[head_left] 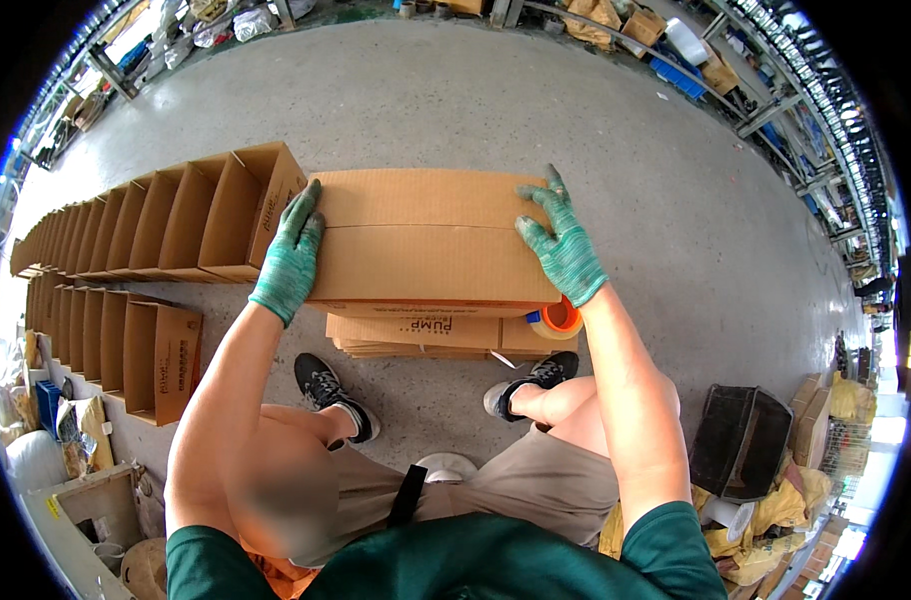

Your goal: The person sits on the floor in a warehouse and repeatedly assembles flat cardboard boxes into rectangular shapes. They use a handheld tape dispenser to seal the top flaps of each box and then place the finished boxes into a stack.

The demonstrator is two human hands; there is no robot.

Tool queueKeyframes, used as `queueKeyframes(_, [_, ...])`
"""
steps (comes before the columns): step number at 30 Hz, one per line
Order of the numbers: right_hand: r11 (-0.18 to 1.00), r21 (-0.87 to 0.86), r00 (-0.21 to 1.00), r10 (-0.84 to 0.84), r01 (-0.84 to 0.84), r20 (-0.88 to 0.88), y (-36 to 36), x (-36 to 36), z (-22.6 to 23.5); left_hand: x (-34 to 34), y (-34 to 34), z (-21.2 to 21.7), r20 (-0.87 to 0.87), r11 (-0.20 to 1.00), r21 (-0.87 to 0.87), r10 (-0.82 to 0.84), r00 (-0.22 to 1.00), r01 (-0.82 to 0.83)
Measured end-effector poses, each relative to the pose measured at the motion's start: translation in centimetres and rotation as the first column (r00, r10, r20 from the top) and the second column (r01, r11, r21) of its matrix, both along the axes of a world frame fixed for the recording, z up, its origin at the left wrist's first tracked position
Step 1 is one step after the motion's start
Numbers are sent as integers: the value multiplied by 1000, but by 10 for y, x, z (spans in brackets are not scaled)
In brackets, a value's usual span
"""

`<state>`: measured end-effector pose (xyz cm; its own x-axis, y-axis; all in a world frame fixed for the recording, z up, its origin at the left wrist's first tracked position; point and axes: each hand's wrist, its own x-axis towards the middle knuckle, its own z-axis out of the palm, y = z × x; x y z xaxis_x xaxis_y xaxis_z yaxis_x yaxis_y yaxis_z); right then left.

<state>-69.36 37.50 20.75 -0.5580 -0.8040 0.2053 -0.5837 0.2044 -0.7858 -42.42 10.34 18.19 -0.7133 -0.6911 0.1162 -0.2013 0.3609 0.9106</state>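
Observation:
A closed brown cardboard box [426, 262] lies in front of me, its two top flaps meeting along a seam across the middle. In a green knit glove, my left hand [292, 258] grips the box's left edge. My right hand [564, 240], gloved the same way, holds the right edge with its thumb over the top and its other fingers apart. Beneath the box, nearer me, is a stack of flat folded cardboard [416, 331]. A roll of tape with an orange rim [559, 319] rests at the stack's right end, partly hidden by the box and my right wrist.
To the left stand two rows of open-topped cardboard boxes, a far row [181, 218] and a near row [141, 350]. At the right sits a black bin [740, 443] beside yellowish sacks [771, 530]. Metal racks [776, 115] with mixed goods line the far right. Grey concrete floor [396, 95] stretches beyond.

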Motion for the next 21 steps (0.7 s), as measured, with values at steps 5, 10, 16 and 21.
queueKeyframes(5, [984, -127, 887, -51, 123, 459, 14, -7, -2, -3, 7, 16, 46, 986, 164, 14, 999, -21])
queueKeyframes(10, [560, 807, 973, 12, 186, -232, 40, -30, -25, 2, 4, 18, 98, 987, 151, 34, 995, -48])
queueKeyframes(16, [919, 307, 967, -254, 247, -19, 112, -19, -232, -17, 11, 24, 103, 996, 87, -24, 994, 15])
queueKeyframes(21, [900, 398, 977, -110, 176, -182, 76, -42, -149, 4, 2, 18, 143, 996, 89, 13, 990, -26])
